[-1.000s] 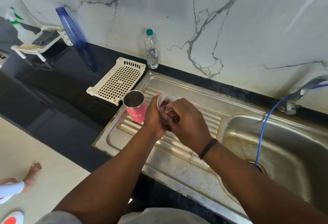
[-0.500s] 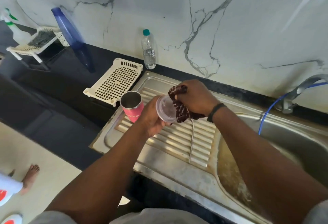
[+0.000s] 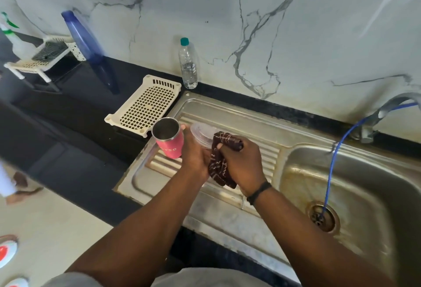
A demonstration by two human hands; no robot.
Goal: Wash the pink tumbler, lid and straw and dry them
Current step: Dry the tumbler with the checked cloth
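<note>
The pink tumbler stands upright and lidless on the steel drainboard, just left of my hands. My left hand holds the clear lid on edge above the drainboard. My right hand grips a dark maroon patterned cloth, bunched against the lid's lower right side. A thin straw lies on the drainboard, partly hidden under my right wrist.
A cream perforated tray lies on the black counter behind the tumbler. A clear water bottle and a blue bottle stand by the marble wall. The sink basin lies at right, with a tap and a blue hose running to the drain.
My right hand has come down from above the lid to its lower right, carrying the cloth with it. The left hand keeps hold of the lid.
</note>
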